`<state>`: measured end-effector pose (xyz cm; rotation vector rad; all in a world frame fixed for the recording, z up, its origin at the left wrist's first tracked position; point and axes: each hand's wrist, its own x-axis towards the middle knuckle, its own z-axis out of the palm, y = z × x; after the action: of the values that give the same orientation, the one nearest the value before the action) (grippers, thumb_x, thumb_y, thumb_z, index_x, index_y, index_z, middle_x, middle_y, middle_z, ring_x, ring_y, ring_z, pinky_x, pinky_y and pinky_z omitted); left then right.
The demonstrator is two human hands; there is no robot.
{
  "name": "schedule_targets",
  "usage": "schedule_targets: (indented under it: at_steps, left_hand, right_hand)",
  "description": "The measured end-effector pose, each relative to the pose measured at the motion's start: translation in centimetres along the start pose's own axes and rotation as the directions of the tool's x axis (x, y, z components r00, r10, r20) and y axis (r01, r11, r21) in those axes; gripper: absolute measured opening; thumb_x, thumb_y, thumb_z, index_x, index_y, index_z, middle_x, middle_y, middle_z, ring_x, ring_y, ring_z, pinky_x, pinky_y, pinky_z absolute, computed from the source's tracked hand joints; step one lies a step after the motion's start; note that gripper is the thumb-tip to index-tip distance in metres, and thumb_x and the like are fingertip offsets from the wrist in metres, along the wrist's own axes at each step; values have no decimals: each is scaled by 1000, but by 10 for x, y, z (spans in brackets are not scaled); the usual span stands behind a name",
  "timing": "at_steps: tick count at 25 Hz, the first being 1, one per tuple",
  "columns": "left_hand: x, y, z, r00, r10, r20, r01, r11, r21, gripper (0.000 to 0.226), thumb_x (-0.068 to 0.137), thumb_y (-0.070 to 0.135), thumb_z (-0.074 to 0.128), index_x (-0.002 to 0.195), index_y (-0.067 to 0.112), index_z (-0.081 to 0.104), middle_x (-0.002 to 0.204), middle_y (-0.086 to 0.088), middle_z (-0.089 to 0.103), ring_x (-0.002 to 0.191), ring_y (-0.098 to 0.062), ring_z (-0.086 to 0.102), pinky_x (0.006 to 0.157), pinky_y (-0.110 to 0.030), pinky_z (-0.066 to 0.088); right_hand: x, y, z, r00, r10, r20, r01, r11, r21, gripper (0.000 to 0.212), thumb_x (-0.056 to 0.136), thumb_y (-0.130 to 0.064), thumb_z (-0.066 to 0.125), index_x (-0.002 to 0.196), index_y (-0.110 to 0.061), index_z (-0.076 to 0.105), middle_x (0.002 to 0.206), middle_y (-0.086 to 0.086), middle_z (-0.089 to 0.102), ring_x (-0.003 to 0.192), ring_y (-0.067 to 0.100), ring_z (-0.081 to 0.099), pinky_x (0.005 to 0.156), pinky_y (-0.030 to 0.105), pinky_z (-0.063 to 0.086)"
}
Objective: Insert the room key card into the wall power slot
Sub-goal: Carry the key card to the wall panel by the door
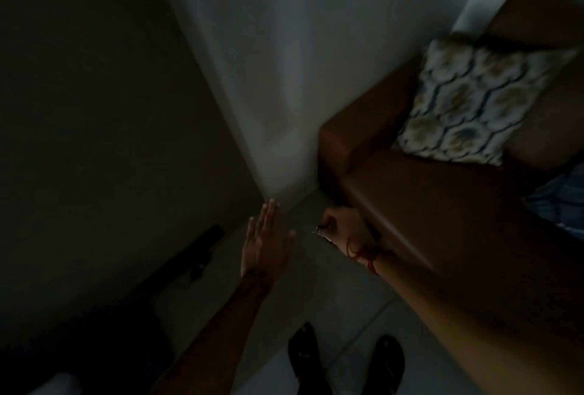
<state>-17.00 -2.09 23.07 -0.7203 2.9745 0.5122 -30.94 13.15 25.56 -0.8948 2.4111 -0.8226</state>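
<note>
Two forearms fill the lower part of the view, with a pair of dark sandals (344,360) on the pale tiled floor (344,293) beneath them; the room is dim and much of the left side is lost in shadow. Reaching forward, the left hand (265,243) is flat and empty, fingers straight and together, thumb spread out to the side. Beside it the right hand (346,227) is curled shut on a thin object whose pale edge juts toward the left hand; this is most likely the room key card (322,232), though blur and darkness leave that a judgement; a red thread (360,255) circles that wrist.

No wall power slot shows anywhere; the grey wall (284,63) ahead is bare as far as it is lit, and the dark surface (94,110) to the left could be a door or another wall; I cannot tell which. So the step in hand looks like the approach, card carried, slot yet to be found; the next move calls for lifting the gaze and the card up the wall, then turning the card edge-on to the slot.

Room is tight on the right, where the brown sofa (426,205) with its patterned cushion (474,100) stands just beside the right wrist; a dark long shape (202,249) lies on the floor at the foot of the shadowed surface, a possible trip point; the floor between stays open.
</note>
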Motion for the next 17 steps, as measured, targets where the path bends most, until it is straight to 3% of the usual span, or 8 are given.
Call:
schedule_targets:
  at_steps: [5,8,11,14,17]
  left_hand:
    - [77,149,-168,956,274,-108,-273,962,25,64,108,40,38,162,11,20,172,-9,17,161,-22,14,131,-44,9]
    - [98,261,-252,856,470,-213,-473,880,41,62,108,38,42,160,7,27,171,-13,21,160,-26,18,131,-45,10]
    - [94,382,-320,733,608,-305,-602,789,124,64,108,40,38,161,8,21,173,-10,13,161,-24,13,131,-46,10]
    - [63,498,-360,596,708,-379,-715,682,151,65,108,44,34,161,9,22,173,-9,12,161,-23,9,131,-48,9]
    - [19,608,-371,489,769,-413,-789,591,166,65,108,45,35,160,8,25,172,-10,16,161,-23,11,132,-48,11]
  right_hand:
    - [-35,-56,-225,951,20,-309,14,994,108,25,69,-10,82,85,-13,63,77,2,74,67,11,67,64,28,52]
    - [-84,-69,-353,867,-19,-499,61,996,68,26,70,-2,79,89,-14,66,83,5,74,76,19,70,71,32,56]
    - [-152,-74,-472,818,-70,-571,32,997,-77,16,76,-12,77,90,-17,71,88,3,77,77,16,71,69,28,56]
    - [-233,-62,-559,633,-97,-768,67,995,-71,17,69,-2,80,82,-8,70,79,7,75,63,1,62,63,21,47]
    - [-325,-35,-629,534,-73,-842,-12,995,-94,17,69,-7,81,82,-8,70,77,3,72,60,-8,57,58,9,42]
